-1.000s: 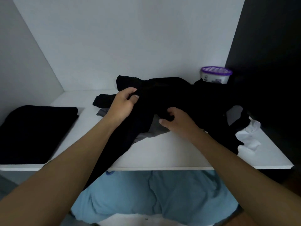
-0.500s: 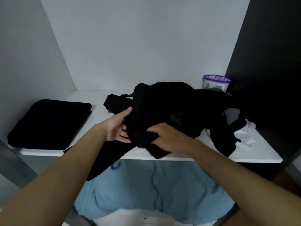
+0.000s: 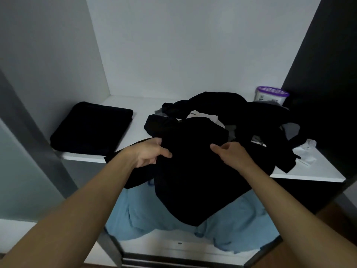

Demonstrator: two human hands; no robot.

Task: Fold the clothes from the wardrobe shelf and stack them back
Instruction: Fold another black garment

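Note:
A black garment (image 3: 193,171) hangs over the front edge of the white wardrobe shelf (image 3: 309,174), held up between both hands. My left hand (image 3: 149,153) grips its left edge, thumb on top of the cloth. My right hand (image 3: 230,153) grips its right side, fingers hidden in the fabric. Behind it lies a rumpled pile of dark clothes (image 3: 241,113) with bits of white and grey showing. A folded black garment (image 3: 92,126) lies flat at the left of the shelf.
A white tub with a purple lid (image 3: 271,95) stands at the back right. White crumpled cloth (image 3: 307,151) lies near the shelf's right front. A dark panel (image 3: 328,93) bounds the right side. Light blue fabric (image 3: 231,229) lies below the shelf.
The view has drawn back from the shelf. Both hands have pulled the black garment out of the pile toward the shelf's front edge, and it now hangs lower and spread wider between them.

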